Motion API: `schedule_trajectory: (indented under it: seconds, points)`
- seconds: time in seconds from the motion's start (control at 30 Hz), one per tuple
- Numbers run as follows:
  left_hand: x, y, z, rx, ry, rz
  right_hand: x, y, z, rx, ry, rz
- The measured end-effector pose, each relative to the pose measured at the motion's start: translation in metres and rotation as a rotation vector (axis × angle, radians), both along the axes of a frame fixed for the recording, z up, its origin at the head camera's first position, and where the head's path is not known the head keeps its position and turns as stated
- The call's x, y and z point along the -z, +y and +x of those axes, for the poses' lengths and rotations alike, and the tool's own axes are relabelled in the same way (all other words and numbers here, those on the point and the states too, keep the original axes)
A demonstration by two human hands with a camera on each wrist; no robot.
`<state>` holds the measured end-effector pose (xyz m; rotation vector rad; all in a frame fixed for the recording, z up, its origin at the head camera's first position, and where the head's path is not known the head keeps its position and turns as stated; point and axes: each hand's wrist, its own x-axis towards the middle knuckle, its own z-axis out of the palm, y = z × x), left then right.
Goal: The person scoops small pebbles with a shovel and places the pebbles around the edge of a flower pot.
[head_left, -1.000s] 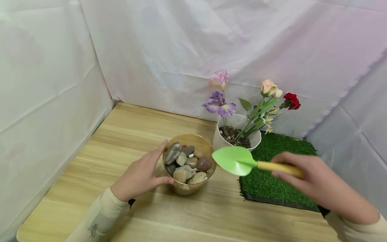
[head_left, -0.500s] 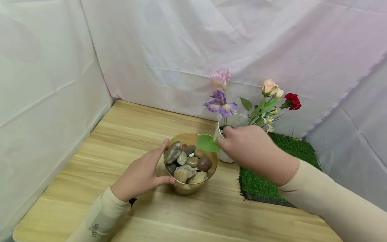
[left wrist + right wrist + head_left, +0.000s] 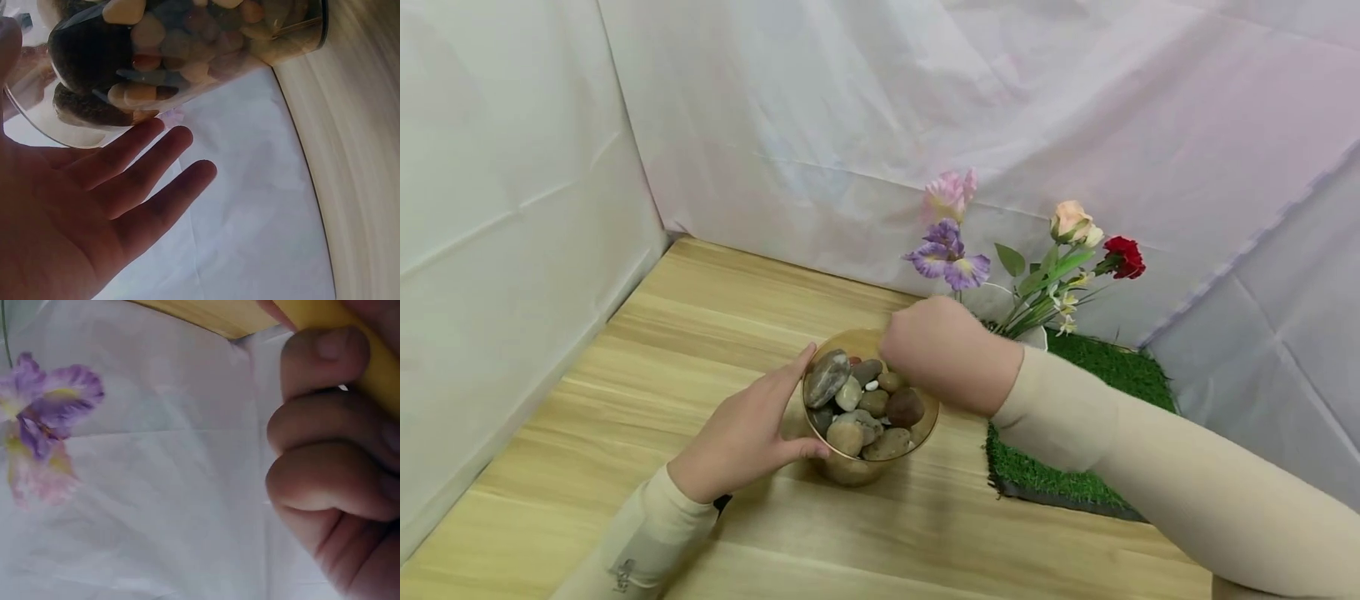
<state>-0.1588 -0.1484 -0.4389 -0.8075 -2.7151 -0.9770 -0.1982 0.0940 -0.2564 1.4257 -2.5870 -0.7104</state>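
Observation:
An amber see-through bowl filled with smooth stones stands on the wooden table. My left hand rests against its left side, thumb at the near rim; the left wrist view has several fingers extended and spread along the wall. Above the bowl's far right rim is my right hand, its back towards the head camera. Its fingers are curled round the yellow handle of a garden trowel, as the right wrist view shows. The trowel's blade is hidden from view.
Behind my right hand stands a white flowerpot, mostly covered. It holds a purple iris, a peach rose and a red carnation. Green artificial turf lies at the right. White cloth walls surround the table.
My right hand has carried the trowel left from over the turf to the bowl's far right rim, turning so the blade drops out of sight. My left hand stays at the bowl.

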Motion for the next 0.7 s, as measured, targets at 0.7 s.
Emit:
schedule_trajectory:
  seconds: [0.7]
  points:
    - [0.009,0.001,-0.003,0.018,-0.018,0.043,0.015,0.036,-0.082,-0.014,-0.656,-0.265]
